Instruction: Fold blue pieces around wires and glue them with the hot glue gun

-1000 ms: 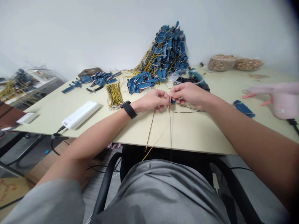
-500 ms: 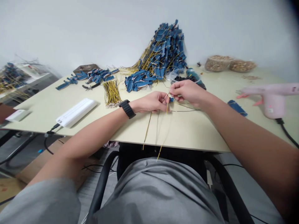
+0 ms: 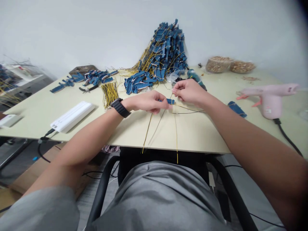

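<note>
Biggest thing in this shot: the hands have opened up a bit. The left hand [image 3: 146, 102] has pulled back from the right hand [image 3: 189, 92], and the small blue plastic connector [image 3: 170, 101] is now out in the open between them, right about the middle of the frame. Half a second ago it was mostly buried in the fingers.

The left hand's fingers are curled and closed around the connector's end. It looks like a pinch, though they hide how much of it they've got. The right hand's fingertips are pressed together just above the connector, with a thin wire [image 3: 172, 95] running up into them. I can't tell if that wire is really pinched or just passing behind them.

Long yellow-and-black wires [image 3: 147, 134] now fan out from the hands across the tabletop [image 3: 192, 134], and one tip hangs past the front edge. Up top in the middle there's a huge heap of blue connectors [image 3: 166, 48], with a bundle of yellow wires [image 3: 109, 95] to the left of it. A pink glue gun [image 3: 269, 99] sits on the right, and a white power strip [image 3: 72, 117] lies on the left.
</note>
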Available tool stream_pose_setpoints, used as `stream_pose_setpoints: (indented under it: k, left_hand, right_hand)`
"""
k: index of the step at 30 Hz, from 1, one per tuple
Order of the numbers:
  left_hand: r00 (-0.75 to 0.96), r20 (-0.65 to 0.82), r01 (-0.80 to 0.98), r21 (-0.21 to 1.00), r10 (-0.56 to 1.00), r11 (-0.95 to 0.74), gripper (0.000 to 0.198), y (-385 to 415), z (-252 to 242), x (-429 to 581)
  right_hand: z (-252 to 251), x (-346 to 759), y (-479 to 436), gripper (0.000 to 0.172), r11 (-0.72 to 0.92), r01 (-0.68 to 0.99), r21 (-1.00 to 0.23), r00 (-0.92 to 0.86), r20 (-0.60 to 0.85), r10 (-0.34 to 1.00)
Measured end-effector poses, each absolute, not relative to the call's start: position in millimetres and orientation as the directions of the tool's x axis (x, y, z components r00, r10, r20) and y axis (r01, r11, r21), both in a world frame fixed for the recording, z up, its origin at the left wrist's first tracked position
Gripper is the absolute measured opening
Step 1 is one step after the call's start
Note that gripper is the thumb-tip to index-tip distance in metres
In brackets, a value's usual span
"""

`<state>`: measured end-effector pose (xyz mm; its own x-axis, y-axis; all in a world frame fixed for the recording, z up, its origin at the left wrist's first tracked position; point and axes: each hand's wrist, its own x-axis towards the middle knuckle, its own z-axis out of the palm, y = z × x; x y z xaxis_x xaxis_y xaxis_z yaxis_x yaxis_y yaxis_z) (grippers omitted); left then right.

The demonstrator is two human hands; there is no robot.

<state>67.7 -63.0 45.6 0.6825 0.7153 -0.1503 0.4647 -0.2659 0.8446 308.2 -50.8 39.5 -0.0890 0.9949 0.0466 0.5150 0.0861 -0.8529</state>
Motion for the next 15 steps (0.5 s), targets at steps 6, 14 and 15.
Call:
stream_pose_setpoints:
  k: [6,14,15]
  left_hand:
    - [0.497,0.289,0.666,0.478,0.818,-0.573,0.025,-24,37,37]
    - [0.604,0.274,0.673,0.327,0.748,-0.663,0.023,0,7,32]
    - [0.606,0.269,0.674,0.326,0.749,-0.663,0.025,-1,5,33]
  right_hand:
    - [41,306,-52,0.048,0.139,0.556,-0.820,-0.138,0.073,0.988]
    - [36,307,-49,0.042,0.164,0.568,-0.807,-0.165,0.083,0.983]
    - [36,307,-50,0.042,0.164,0.567,-0.807,-0.166,0.083,0.983]
